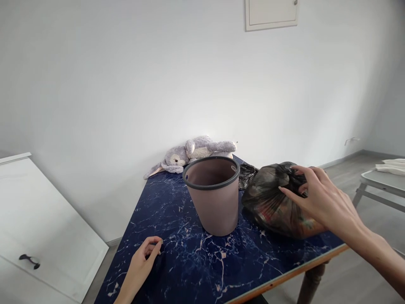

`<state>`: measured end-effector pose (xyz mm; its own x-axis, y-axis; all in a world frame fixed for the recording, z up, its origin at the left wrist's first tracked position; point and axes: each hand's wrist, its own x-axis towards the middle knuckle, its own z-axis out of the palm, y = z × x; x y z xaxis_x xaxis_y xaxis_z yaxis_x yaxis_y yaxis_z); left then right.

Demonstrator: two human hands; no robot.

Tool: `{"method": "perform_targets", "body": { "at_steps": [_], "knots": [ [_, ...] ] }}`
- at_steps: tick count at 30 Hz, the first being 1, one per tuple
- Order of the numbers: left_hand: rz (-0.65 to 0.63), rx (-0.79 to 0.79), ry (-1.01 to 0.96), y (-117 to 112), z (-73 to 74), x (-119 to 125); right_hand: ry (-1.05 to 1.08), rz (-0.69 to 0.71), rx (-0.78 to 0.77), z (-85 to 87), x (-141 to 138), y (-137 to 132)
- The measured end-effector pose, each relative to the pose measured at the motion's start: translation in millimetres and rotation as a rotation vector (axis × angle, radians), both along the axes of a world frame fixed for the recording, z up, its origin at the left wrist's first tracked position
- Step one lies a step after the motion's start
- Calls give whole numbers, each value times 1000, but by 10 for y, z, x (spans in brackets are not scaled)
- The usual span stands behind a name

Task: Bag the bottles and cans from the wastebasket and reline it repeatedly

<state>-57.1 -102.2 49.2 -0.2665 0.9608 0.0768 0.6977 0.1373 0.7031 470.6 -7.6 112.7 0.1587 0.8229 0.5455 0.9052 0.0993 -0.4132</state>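
Note:
A filled black trash bag (275, 202) with a gathered top lies on the table's right side; coloured contents show faintly through its thin plastic. Over that gathered top is my right hand (319, 194), thumb and fingers apart with a gap between them. Whether its fingertips touch the plastic is hard to make out. My left hand (147, 255) rests by the tabletop at the front left, fingers loosely curled in toward the thumb, with nothing seen in it. Between the hands stands an upright brownish trash can (215, 209) with a dark rim. Its bottom inside is hidden.
A grey plush toy (198, 152) lies at the table's back, against the wall. Crumpled black plastic (247, 175) sits between can and bag. The blue marble-patterned table (186, 270) has a wooden front edge. A white cabinet (47, 228) stands left, a chair-like seat (384, 179) right.

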Motion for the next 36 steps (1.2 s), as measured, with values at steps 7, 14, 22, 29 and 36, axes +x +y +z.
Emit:
{"method": "perform_targets", "body": {
  "at_steps": [7,14,22,29,36],
  "knots": [
    [-9,8,15,15,-43,-33,94,-46,28,-76,-52,-230],
    [-15,22,20,58,-99,-69,99,-124,170,-206,-104,-600],
    [-15,17,29,61,-109,-61,150,-1,360,-409,-122,-767],
    [-6,8,34,56,-111,-58,33,613,241,-777,-646,-856],
    [-12,14,47,74,-96,-30,323,685,-134,-1023,-1079,-494]
  ]
}}
